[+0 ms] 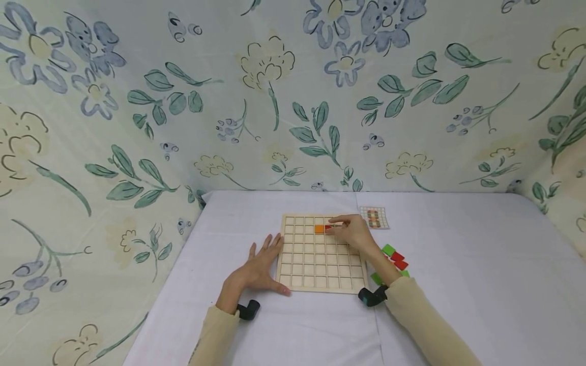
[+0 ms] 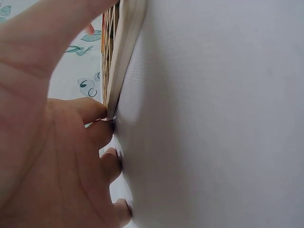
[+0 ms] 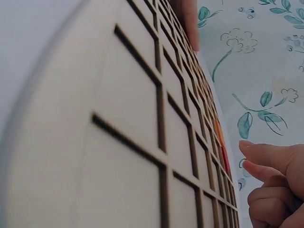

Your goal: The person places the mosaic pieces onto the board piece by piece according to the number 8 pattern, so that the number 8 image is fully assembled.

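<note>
In the head view, a wooden grid board [image 1: 305, 257] lies on the white cloth, with an orange tile [image 1: 319, 229] and a red tile [image 1: 327, 229] side by side in an upper row. My right hand [image 1: 352, 233] is over the board's upper right, thumb and index finger parted beside the red tile. The right wrist view shows these fingertips [image 3: 243, 153] apart with nothing visible between them, the other fingers bent, and the red tile [image 3: 225, 159] in the grid. My left hand [image 1: 258, 267] is spread, its fingers touching the board's left edge [image 2: 124, 57].
Several loose green and red tiles [image 1: 397, 256] lie right of the board, partly hidden by my right forearm. A small card with a coloured grid pattern [image 1: 374, 217] lies beyond the board's upper right corner. Floral fabric [image 1: 274, 101] hangs behind the cloth-covered surface.
</note>
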Motion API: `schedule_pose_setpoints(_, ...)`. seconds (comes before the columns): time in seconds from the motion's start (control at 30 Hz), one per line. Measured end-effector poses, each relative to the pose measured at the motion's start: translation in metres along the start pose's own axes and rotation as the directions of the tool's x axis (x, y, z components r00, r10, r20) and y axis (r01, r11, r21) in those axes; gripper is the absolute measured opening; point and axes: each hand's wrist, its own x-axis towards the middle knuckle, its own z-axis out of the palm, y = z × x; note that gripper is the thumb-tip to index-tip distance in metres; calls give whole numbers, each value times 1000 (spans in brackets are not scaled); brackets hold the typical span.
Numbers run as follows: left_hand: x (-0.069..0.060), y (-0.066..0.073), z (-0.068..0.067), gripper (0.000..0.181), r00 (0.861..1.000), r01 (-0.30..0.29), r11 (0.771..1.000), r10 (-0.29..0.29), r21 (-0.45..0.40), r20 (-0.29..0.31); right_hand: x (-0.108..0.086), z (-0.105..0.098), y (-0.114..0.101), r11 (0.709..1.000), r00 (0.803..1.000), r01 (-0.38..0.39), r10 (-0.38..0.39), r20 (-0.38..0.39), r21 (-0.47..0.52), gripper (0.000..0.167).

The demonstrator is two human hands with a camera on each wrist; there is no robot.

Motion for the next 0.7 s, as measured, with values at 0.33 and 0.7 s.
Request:
schedule_pose_setpoints(0.33, -1, 1, 0, 141, 1000, -9, 1000, 9, -20, 0, -42, -63, 19, 989, 994, -98, 93, -50, -109, 40)
schedule_pose_setpoints(0.7, 1, 0, 2, 141, 1000, -5, 1000, 5, -24, -9, -81, -105, 39, 968, 976, -197, 178, -125, -156, 50)
